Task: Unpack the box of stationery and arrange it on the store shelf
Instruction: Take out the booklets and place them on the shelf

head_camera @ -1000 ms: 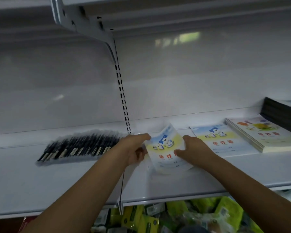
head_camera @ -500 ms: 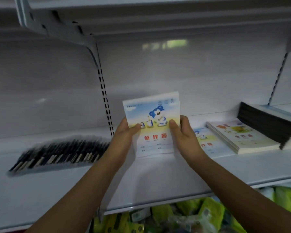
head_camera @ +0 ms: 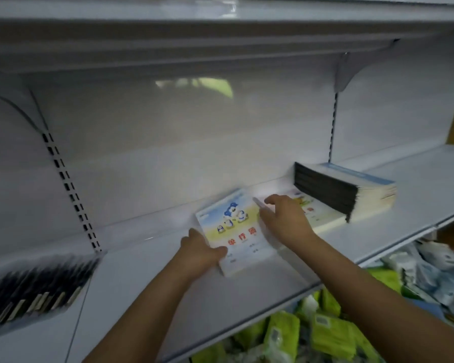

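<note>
Gripping the notebook stack (head_camera: pixel 236 231) on the shelf (head_camera: pixel 147 271), the left hand (head_camera: pixel 199 254) curls around its near-left corner while the right hand (head_camera: pixel 283 218) rests loosely spread at its right edge. Just right lie more notebooks (head_camera: pixel 323 213) and a dark-spined pile (head_camera: pixel 333 192); pens (head_camera: pixel 34 289) lie well left.

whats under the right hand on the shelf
The right hand lies over the bear notebook stack's right edge and part of the next notebook stack. The covers beneath it are hidden; only the red print beside it shows.

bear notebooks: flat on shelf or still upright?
Flat: the bear-cover notebook stack lies cover-up on the shelf, left hand and right hand on its sides.
</note>
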